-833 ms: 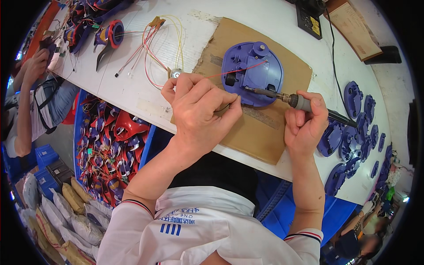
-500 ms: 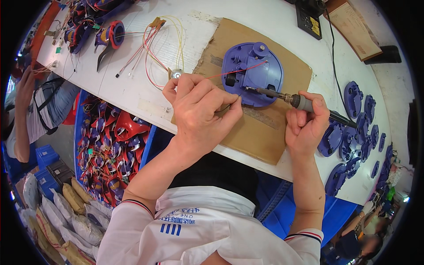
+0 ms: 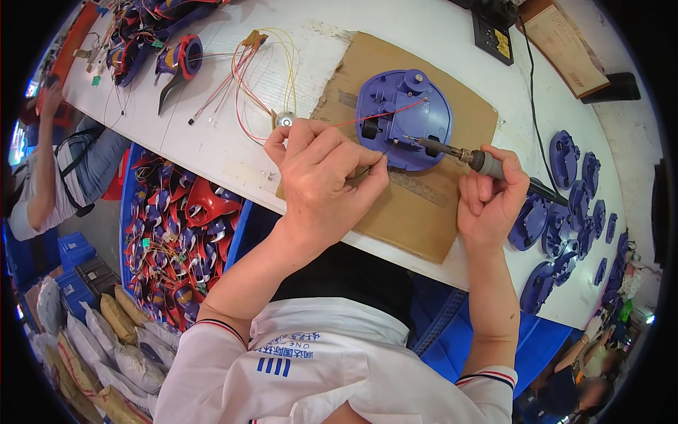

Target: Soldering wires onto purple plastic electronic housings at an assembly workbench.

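A purple plastic base (image 3: 399,95) with a small post and black wheels lies on a cardboard sheet (image 3: 402,222). My left hand (image 3: 325,177) is at its lower left, thumb and forefinger pinched on what looks like a thin dark wire (image 3: 383,153); its other fingers are curled. My right hand (image 3: 491,198) grips a soldering iron (image 3: 484,162), its metal tip over the base's lower middle; whether it touches cannot be told. A red wire (image 3: 402,109) crosses the base. Left of the cardboard lie a silver speaker (image 3: 284,119) and loose red and yellow wires (image 3: 244,71).
Several purple bases (image 3: 563,159) lie at the right of the white table (image 3: 205,127). A black iron stand (image 3: 494,35) and a cardboard box (image 3: 558,49) stand behind. A blue crate (image 3: 127,240) holds red-purple parts; sacks (image 3: 85,339) lie lower left. A co-worker (image 3: 56,169) works at far left.
The iron's tip has shifted slightly right and up on the base. My hands moved very slightly right. The co-worker's arm at far left has moved.
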Tool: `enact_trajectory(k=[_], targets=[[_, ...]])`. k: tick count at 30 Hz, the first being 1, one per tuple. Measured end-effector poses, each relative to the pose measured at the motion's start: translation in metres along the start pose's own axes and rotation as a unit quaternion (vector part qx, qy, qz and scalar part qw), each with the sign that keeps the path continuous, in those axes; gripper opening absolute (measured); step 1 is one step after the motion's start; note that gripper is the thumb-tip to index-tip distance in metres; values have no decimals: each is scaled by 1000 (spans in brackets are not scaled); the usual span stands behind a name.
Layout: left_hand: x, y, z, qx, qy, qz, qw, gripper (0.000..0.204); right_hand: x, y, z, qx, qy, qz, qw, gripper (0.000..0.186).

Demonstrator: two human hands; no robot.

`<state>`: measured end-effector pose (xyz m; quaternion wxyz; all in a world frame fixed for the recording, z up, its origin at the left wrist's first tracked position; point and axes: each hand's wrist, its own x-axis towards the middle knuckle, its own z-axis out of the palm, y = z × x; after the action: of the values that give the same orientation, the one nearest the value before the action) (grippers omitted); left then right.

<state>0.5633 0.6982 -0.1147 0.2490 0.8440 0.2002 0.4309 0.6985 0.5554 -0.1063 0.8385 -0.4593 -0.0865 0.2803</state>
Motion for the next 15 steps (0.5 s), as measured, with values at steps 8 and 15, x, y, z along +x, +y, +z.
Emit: enact_trajectory(k=[8,15], targets=[[-2,0,-2,18,-14,6,1000,18,1,-5,-7,23,-6,3,1000,32],[23,20,-18,50,-104,-2,993,63,3,-28,-8,53,16,-40,998,32]])
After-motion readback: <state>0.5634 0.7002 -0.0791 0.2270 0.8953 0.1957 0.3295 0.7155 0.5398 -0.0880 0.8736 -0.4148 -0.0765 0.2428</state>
